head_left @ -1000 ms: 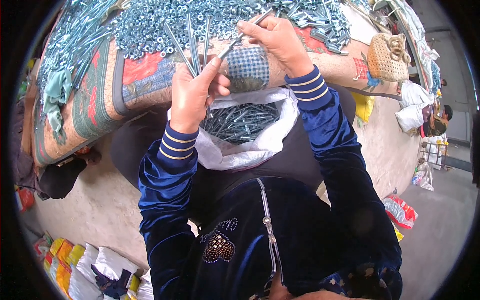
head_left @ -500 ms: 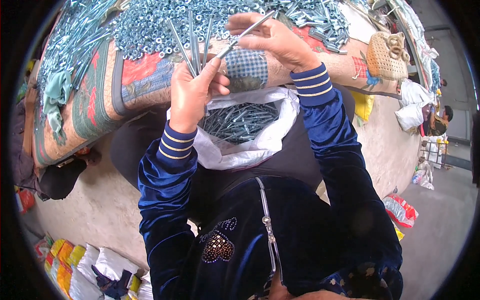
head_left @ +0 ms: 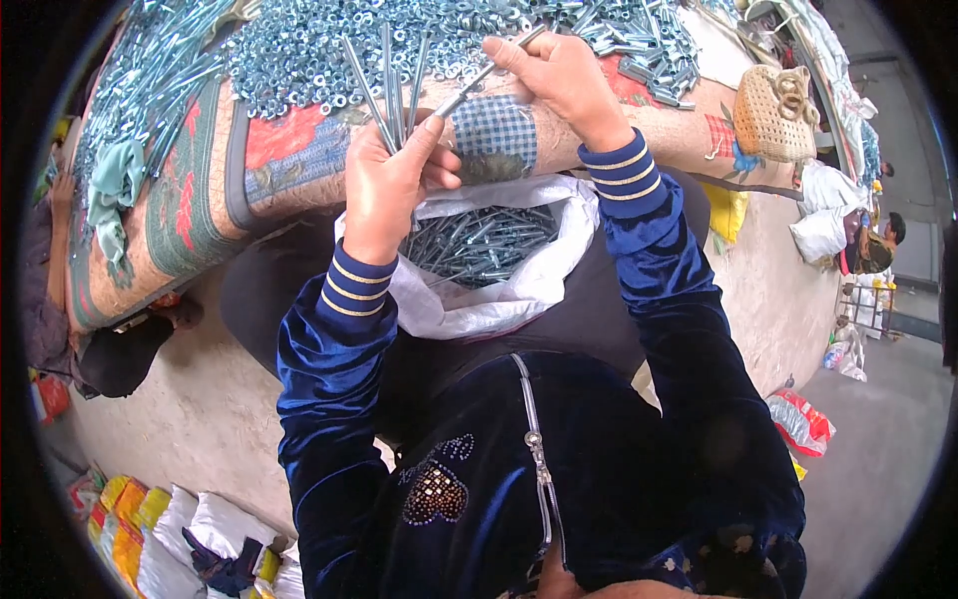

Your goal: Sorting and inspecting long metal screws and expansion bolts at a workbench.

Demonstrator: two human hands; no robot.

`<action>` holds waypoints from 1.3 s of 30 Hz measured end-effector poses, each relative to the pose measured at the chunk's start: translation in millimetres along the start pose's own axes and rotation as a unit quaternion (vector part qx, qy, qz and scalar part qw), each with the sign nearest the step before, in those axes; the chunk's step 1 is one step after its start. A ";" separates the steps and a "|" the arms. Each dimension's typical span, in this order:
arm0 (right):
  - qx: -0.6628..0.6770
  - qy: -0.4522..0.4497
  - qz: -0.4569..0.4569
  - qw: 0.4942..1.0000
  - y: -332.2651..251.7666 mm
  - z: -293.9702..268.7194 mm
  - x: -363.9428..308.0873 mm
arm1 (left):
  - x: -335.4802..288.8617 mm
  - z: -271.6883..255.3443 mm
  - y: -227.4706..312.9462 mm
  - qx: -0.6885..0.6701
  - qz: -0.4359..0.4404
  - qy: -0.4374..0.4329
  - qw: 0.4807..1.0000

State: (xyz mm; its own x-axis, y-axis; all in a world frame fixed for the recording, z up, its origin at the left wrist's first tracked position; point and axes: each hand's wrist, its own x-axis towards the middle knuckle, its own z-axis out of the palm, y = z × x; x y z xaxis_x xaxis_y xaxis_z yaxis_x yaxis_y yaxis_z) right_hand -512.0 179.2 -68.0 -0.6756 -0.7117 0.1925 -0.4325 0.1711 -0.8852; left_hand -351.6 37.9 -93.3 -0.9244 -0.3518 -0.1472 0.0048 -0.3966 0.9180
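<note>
My left hand [head_left: 384,195] is closed around several thin metal rods [head_left: 389,85] that fan upward from the fingers. One more rod [head_left: 479,82], with a thicker part near my left thumb, slants up to the right. My right hand [head_left: 571,90] pinches its far end between thumb and fingers. Just below both hands, an open white sack [head_left: 464,321] sits on my lap. Dark metal bolts [head_left: 479,245] fill it. Beyond my hands spreads a heap of shiny hex nuts [head_left: 319,55].
A patterned cloth [head_left: 299,165] covers the worktable. Long rods [head_left: 150,85] are heaped at its left, beside a teal rag [head_left: 115,190]; short metal sleeves [head_left: 659,65] lie at the right, near a woven basket [head_left: 773,115]. A person's arm [head_left: 62,230] shows at the far left.
My right hand has gone from spread fingers beside the slanted rod to a pinch on its upper end. My left hand has hardly moved and still holds the rods.
</note>
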 end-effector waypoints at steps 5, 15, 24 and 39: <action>0.076 -0.050 0.041 0.995 -2.4 -5.0 0.7 | -0.5 2.5 0.1 -0.002 0.000 -0.004 1.000; -0.037 -0.024 0.110 0.993 -20.1 1.2 -4.7 | -1.2 -0.9 3.1 0.015 -0.018 -0.002 1.000; 0.096 -0.048 0.007 0.994 -8.2 9.4 -7.6 | 0.5 2.3 3.8 0.020 -0.011 -0.028 0.999; 0.131 -0.123 0.124 0.976 -5.3 -7.2 -3.9 | 5.0 2.4 4.1 0.041 -0.115 -0.182 0.976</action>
State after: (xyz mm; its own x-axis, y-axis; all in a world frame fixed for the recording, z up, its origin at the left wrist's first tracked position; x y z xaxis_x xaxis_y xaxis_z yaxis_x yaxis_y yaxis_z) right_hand -511.4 186.0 -61.0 -0.5628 -0.8179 -0.1198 -0.0853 0.2016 -0.9757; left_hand -357.1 36.5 -89.3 -0.9719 0.0694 -0.2250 -0.2349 -0.3558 0.9046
